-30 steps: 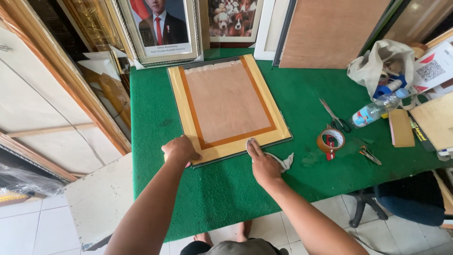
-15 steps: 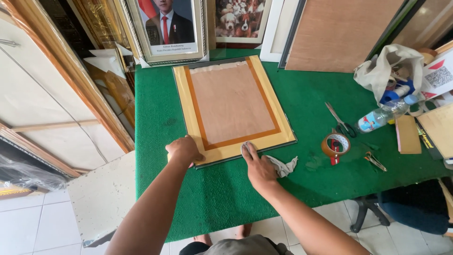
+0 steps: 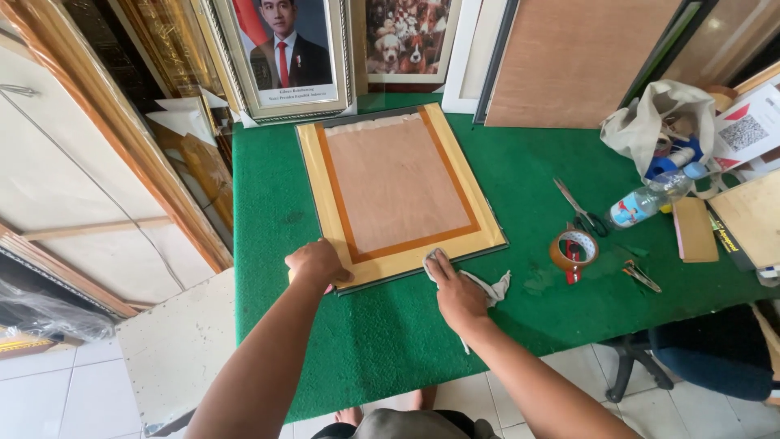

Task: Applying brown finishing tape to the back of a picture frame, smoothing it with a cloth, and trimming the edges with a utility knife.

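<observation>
A picture frame (image 3: 397,191) lies face down on the green table (image 3: 520,187), its brown backing edged with tan and orange tape. My left hand (image 3: 315,263) grips the frame's near left corner, fingers curled over the edge. My right hand (image 3: 457,294) presses flat on a white cloth (image 3: 490,285) at the frame's near edge, right of the middle.
To the right lie scissors (image 3: 578,210), a roll of brown tape (image 3: 574,249), a plastic bottle (image 3: 654,198), a small tool (image 3: 641,276) and a cloth bag (image 3: 660,120). Framed pictures (image 3: 283,54) and a brown board (image 3: 574,58) lean at the back. A white slab (image 3: 172,351) stands at the left.
My right hand has slid left along the frame's near edge with the cloth under it. My left hand stays on the near left corner.
</observation>
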